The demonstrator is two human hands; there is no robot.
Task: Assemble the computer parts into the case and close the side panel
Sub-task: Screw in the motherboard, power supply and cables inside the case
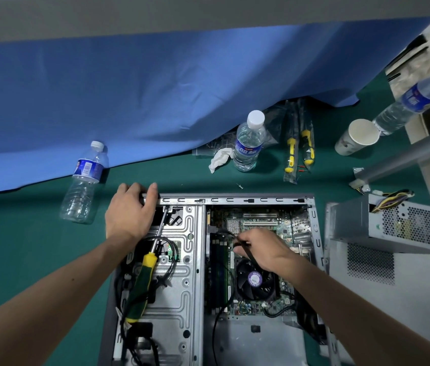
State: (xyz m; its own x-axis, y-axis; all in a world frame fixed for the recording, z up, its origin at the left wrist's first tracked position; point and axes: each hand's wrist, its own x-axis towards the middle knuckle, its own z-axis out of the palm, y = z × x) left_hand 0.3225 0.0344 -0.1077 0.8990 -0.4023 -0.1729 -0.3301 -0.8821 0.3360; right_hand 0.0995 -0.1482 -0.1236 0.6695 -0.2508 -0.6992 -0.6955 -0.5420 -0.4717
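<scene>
The open case (198,260) lies flat at the near edge of the desk (23,247), its side panel off. The left hand (129,210) steadies the case, fingers curled over the far rim at its left corner. The right hand (261,249) pinches a black cable (228,232) above the motherboard (261,225), just beyond the CPU fan (254,280). A screwdriver (142,273) rests on the drive bay plate inside the case. The power supply (403,225) stands outside the case, towards the right edge.

Procedure: keep the left hand braced on the rim. Align the connector squarely with its socket before pressing; which socket is meant cannot be determined. Route the cable clear of the fan blades. Remove the screwdriver before closing up.
</scene>
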